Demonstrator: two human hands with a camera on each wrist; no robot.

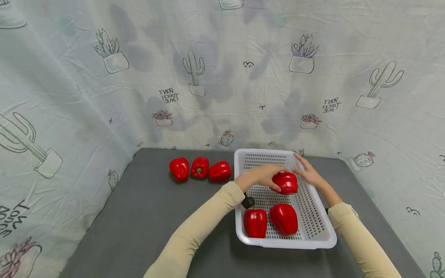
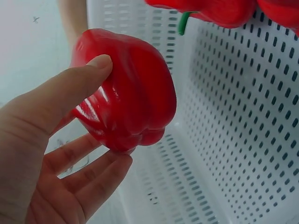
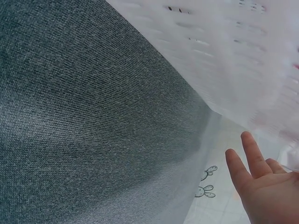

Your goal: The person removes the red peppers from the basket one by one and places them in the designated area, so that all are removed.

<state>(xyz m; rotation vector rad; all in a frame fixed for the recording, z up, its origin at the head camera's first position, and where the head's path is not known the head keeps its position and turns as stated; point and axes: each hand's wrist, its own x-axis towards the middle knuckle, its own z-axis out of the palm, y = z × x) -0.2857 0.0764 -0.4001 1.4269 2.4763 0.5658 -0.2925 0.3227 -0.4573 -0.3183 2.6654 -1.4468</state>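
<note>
I have a pepper (image 1: 287,183) in the left hand (image 1: 265,175), thumb against its side, basket (image 1: 239,226) beneath; right hand (image 1: 310,175), fingers spread, just beyond at the basket's rim. Pepper likely light, firm, slick, easily bruised: I'd cup its broad sides gently.

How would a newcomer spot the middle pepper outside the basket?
On the gray table, left of the white basket, three red peppers lie in a row. The middle pepper is the one whose green stem faces the camera; no stem shows on either neighbour.
</note>
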